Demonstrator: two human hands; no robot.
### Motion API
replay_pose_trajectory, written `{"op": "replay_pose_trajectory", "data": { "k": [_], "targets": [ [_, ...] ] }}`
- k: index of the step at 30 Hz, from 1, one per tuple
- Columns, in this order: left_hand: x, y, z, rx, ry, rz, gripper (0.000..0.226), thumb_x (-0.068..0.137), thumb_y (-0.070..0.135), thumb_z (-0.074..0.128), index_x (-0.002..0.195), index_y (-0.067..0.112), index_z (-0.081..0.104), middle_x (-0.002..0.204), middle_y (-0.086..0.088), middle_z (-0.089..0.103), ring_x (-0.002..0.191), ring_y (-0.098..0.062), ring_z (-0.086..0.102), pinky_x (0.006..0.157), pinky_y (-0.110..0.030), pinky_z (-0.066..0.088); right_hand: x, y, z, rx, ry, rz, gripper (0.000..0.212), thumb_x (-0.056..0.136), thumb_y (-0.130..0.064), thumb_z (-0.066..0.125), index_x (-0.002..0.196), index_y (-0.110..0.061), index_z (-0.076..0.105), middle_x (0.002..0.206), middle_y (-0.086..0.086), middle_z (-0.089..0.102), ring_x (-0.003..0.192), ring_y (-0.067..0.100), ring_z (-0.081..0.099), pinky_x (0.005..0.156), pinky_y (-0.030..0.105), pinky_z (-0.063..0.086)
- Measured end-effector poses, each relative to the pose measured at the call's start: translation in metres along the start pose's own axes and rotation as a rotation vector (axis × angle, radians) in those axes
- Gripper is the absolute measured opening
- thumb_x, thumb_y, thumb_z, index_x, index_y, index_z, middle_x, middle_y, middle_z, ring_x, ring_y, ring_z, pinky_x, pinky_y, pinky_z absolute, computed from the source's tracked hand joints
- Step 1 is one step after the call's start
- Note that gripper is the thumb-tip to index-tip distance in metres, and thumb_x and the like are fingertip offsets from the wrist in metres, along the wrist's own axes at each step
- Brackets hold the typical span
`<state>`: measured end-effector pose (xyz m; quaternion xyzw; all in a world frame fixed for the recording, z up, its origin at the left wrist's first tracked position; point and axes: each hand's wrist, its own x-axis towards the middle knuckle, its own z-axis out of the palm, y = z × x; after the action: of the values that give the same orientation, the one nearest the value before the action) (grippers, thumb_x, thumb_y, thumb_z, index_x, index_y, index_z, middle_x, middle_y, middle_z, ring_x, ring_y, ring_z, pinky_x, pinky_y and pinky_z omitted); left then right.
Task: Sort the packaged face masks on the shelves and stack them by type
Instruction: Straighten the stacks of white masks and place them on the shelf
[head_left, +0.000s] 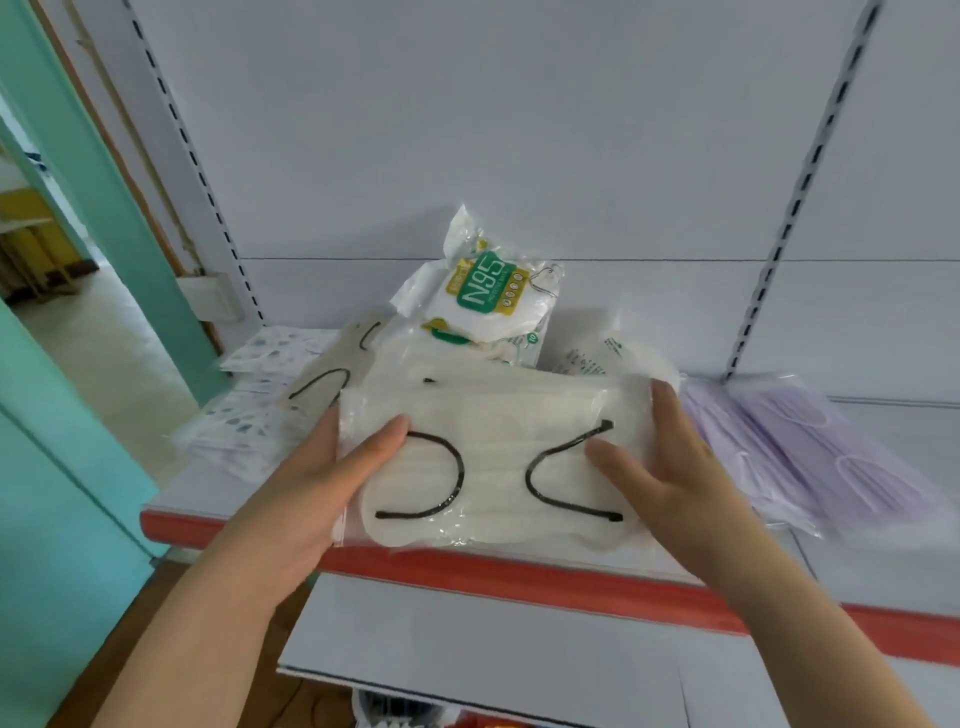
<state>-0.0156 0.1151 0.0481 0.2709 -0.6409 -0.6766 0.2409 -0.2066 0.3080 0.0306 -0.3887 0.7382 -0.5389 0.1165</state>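
A clear pack of cream masks with black ear loops (493, 457) lies at the front of the shelf (467, 571). My left hand (311, 488) grips its left edge, thumb on top. My right hand (670, 467) holds its right edge, fingers spread over the pack. More cream packs with black loops (332, 384) lie behind and to the left. N95 packs (483, 301) lean at the back. Purple mask packs (810, 457) lie to the right. Patterned white packs (249, 400) lie at far left.
The shelf has a red front strip and a white back panel (519, 130) with slotted uprights. A lower white shelf (493, 644) juts out beneath. A teal door frame (104, 208) and an open doorway stand at left.
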Motion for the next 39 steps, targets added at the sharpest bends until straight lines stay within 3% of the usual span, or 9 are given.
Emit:
{"op": "replay_pose_trajectory", "data": {
  "k": [7, 13, 15, 18, 24, 28, 31, 35, 39],
  "targets": [
    [0.054, -0.008, 0.144, 0.027, -0.291, 0.230, 0.063, 0.073, 0.049, 0.084, 0.129, 0.037, 0.056, 0.121, 0.008, 0.073, 0.114, -0.014, 0.069, 0.097, -0.042, 0.054, -0.026, 0.038, -0.133, -0.081, 0.235, 0.063, 0.040, 0.076, -0.067, 0.056, 0.107, -0.045, 0.043, 0.113, -0.003, 0.058, 0.109, 0.013, 0.058, 0.101, 0.044, 0.046],
    [0.071, -0.039, 0.280, 0.058, -0.573, 0.211, 0.055, 0.074, 0.022, 0.084, 0.117, 0.024, 0.050, 0.107, 0.003, 0.077, 0.105, -0.019, 0.072, 0.083, -0.027, 0.059, -0.067, 0.107, -0.249, -0.095, 0.326, 0.196, 0.114, 0.071, -0.055, 0.079, 0.155, -0.034, 0.005, 0.123, -0.022, 0.053, 0.111, -0.015, 0.053, 0.109, 0.030, 0.037],
    [0.076, -0.049, 0.316, 0.097, -0.597, 0.229, 0.057, 0.072, 0.025, 0.087, 0.114, 0.028, 0.049, 0.108, 0.002, 0.075, 0.102, -0.017, 0.072, 0.081, -0.024, 0.057, -0.075, 0.126, -0.278, -0.087, 0.351, 0.254, 0.125, 0.066, -0.045, 0.087, 0.157, -0.030, 0.002, 0.111, -0.016, 0.060, 0.094, -0.011, 0.060, 0.095, 0.018, 0.044],
    [0.077, -0.056, 0.368, 0.200, -0.564, 0.287, 0.061, 0.066, 0.033, 0.087, 0.111, 0.039, 0.045, 0.111, 0.008, 0.066, 0.098, -0.004, 0.068, 0.081, -0.017, 0.053, -0.076, 0.147, -0.331, -0.150, 0.406, 0.226, 0.113, 0.069, -0.014, 0.084, 0.157, -0.026, 0.012, 0.079, -0.028, 0.063, 0.065, -0.015, 0.057, 0.068, 0.005, 0.044],
    [0.087, -0.081, 0.433, 0.421, -0.657, 0.283, 0.118, 0.065, 0.040, 0.091, 0.149, 0.056, 0.009, 0.147, 0.032, 0.036, 0.132, 0.017, 0.039, 0.110, -0.017, 0.037, -0.064, 0.191, -0.419, -0.382, 0.142, 0.121, 0.128, 0.058, -0.056, 0.087, 0.155, -0.043, 0.004, 0.137, -0.029, 0.036, 0.122, -0.027, 0.033, 0.096, -0.005, 0.025],
    [0.075, -0.094, 0.451, 0.617, -0.691, 0.284, 0.138, 0.062, 0.047, 0.093, 0.142, 0.071, -0.017, 0.152, 0.046, 0.009, 0.106, 0.006, 0.053, 0.082, -0.016, 0.054, -0.069, 0.245, -0.431, -0.410, -0.074, 0.094, 0.132, 0.051, -0.069, 0.084, 0.149, -0.057, -0.001, 0.150, -0.037, 0.013, 0.139, -0.021, 0.014, 0.107, 0.000, 0.018],
    [0.073, -0.097, 0.460, 0.659, -0.565, 0.370, 0.132, 0.061, 0.052, 0.090, 0.147, 0.067, -0.009, 0.156, 0.039, 0.020, 0.107, -0.006, 0.064, 0.086, -0.027, 0.057, -0.062, 0.256, -0.438, -0.437, -0.066, 0.027, 0.115, 0.054, -0.062, 0.087, 0.143, -0.060, 0.014, 0.142, -0.042, 0.026, 0.132, -0.021, 0.028, 0.105, 0.003, 0.028],
    [0.069, -0.093, 0.477, 0.589, -0.438, 0.480, 0.115, 0.059, 0.055, 0.085, 0.145, 0.065, 0.009, 0.139, 0.048, 0.038, 0.128, 0.015, 0.047, 0.104, -0.009, 0.040, -0.044, 0.251, -0.455, -0.457, 0.000, -0.084, 0.092, 0.062, -0.059, 0.082, 0.136, -0.057, 0.027, 0.136, -0.037, 0.041, 0.124, -0.014, 0.043, 0.103, 0.014, 0.037],
    [0.069, -0.094, 0.482, 0.628, -0.406, 0.405, 0.128, 0.054, 0.052, 0.093, 0.142, 0.070, 0.002, 0.144, 0.046, 0.032, 0.131, 0.014, 0.044, 0.103, -0.007, 0.037, -0.038, 0.254, -0.479, -0.406, -0.102, -0.104, 0.115, 0.058, -0.068, 0.082, 0.149, -0.054, 0.012, 0.150, -0.030, 0.029, 0.138, -0.010, 0.030, 0.109, 0.010, 0.027]
  ]
}}
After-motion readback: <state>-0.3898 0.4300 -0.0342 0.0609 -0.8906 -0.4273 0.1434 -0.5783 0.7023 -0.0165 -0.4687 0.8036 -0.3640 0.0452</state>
